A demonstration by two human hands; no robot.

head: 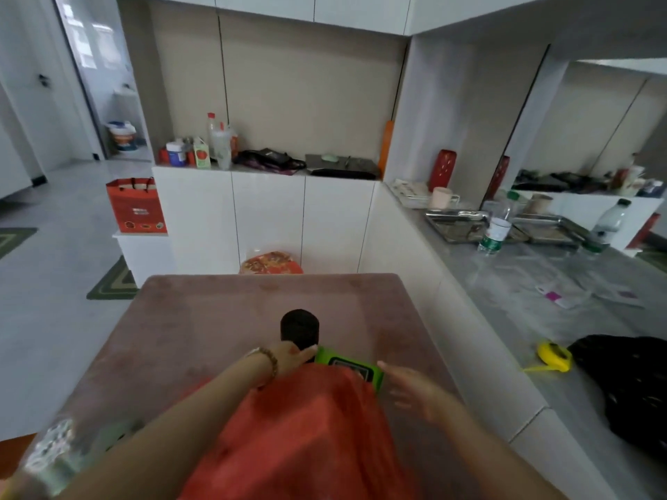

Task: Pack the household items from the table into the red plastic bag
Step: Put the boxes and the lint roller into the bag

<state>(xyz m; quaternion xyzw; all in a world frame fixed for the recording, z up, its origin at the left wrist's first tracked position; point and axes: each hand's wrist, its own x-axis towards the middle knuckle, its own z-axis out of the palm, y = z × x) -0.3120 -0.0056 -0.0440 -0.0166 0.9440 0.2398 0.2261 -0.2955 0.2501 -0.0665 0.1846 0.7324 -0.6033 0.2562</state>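
Table: a pinkish-brown cloth-covered tabletop (173,337).
Left hand: the left hand (288,357), with a beaded bracelet at the wrist, reaches past the bag's far edge. One straight finger touches the green packet's left end. The bag hides the rest, so I cannot tell its grip.
Black cylinder: a dark upright round container (299,328), just beyond the left hand.
Red plastic bag: a thin red plastic bag (306,434) on the table between both forearms.
Green packet: a flat bright-green plastic packet with a dark label (348,366), at the bag's far end, partly under the red film.
Right hand: the right hand (415,393) is blurred, its fingers straight and spread, holding nothing, just right of the packet.
Counter: a grey stone counter (505,301) with a yellow tape measure (554,357) on it.
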